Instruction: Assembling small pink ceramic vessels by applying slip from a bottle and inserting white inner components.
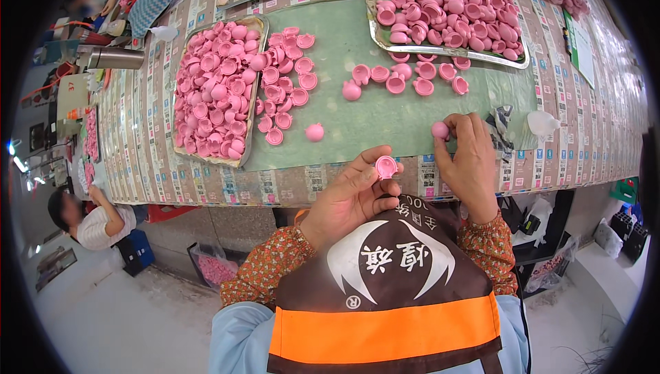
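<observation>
My left hand (354,192) pinches a small pink hollow plastic cup (386,167) between thumb and fingers, its open side facing up. To the right, at the table's near edge, my right hand (469,161) grips a pink rounded plastic piece (440,130) between thumb and forefinger. A single pink piece (314,132) lies on the green sheet (330,109) beyond my left hand. Farther off, several loose pink cups (395,84) are scattered in front of the right-hand tray.
A metal tray (256,92) heaped with pink pieces stands at left, another tray (450,51) at the far right. Crumpled dark plastic (500,126) and a white lump (543,124) sit right of my right hand. A steel flask (113,58) lies far left, beyond a seated person (96,221).
</observation>
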A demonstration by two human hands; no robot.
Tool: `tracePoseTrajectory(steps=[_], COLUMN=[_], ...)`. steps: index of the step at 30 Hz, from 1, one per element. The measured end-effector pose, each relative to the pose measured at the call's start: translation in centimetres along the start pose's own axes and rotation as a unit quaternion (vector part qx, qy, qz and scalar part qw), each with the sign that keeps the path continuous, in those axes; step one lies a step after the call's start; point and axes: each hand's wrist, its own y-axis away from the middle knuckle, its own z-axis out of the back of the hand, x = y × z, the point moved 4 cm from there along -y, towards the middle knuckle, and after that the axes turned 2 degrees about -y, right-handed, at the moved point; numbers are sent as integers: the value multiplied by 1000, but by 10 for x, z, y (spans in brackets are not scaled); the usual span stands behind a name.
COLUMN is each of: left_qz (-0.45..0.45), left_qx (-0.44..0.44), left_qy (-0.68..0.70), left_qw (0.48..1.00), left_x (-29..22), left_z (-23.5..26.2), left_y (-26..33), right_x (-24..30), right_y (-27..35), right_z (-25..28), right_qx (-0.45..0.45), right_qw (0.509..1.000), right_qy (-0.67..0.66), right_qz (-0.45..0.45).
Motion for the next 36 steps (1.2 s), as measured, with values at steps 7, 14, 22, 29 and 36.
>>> tracePoseTrajectory(steps=[7,14,22,29,36], left_qz=[-16,-19,-23,-34,-45], left_qx=[-15,-23,-15,-9,-17], left_qy=[-41,-94,-109,-115,-121], left_qw=[999,995,994,993,991], left_x=[3,5,7,7,8], left_z=[0,-7,-5,-7,-8], left_y=[0,-2,-1,0,0], right_x=[30,62,61,58,57], right_y=[19,32,33,36,36], right_z=[8,5,2,0,-1], right_qx=[82,85,90,125,115], right_qw=[937,942,942,908,904], right_qy=[-323,-324,-322,-393,-405], right_qz=[-104,-12,-11,-76,-73])
